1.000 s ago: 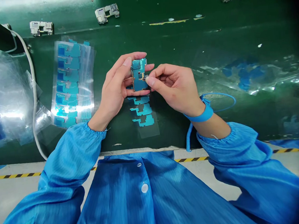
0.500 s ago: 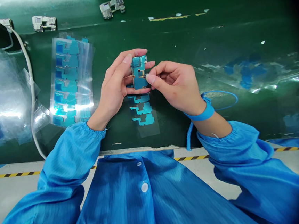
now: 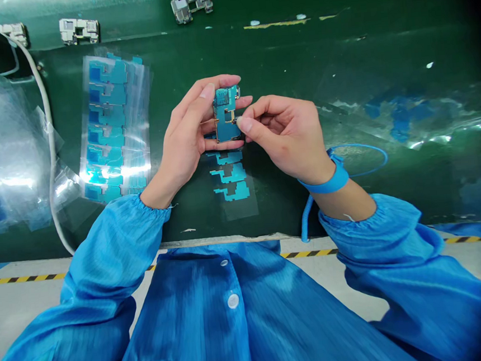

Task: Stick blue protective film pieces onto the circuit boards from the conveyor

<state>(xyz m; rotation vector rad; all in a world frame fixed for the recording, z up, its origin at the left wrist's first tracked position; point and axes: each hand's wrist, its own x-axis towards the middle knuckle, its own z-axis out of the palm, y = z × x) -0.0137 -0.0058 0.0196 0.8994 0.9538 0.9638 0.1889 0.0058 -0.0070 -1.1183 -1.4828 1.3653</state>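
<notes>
My left hand is closed around a small circuit board, its thumb along the left edge and its fingers behind and beside it. Blue film pieces cover most of the board's face; small metal contacts show near the middle. At the board's right edge, my right hand is pinched, thumb and index finger touching that edge. Whether a bit of film lies between those fingertips is hidden. Just below the board lies a clear sheet with blue die-cut film pieces, its top partly covered by my left hand.
Left of my hands lies a stack of film sheets. A white cable runs past clear plastic bags. Several metal-shielded boards, including one board, line the far side. A blue coiled cord hangs from my wrist strap.
The boards along the far side have shifted right relative to the film sheets. Both hands keep almost the same grip and position on the circuit board.
</notes>
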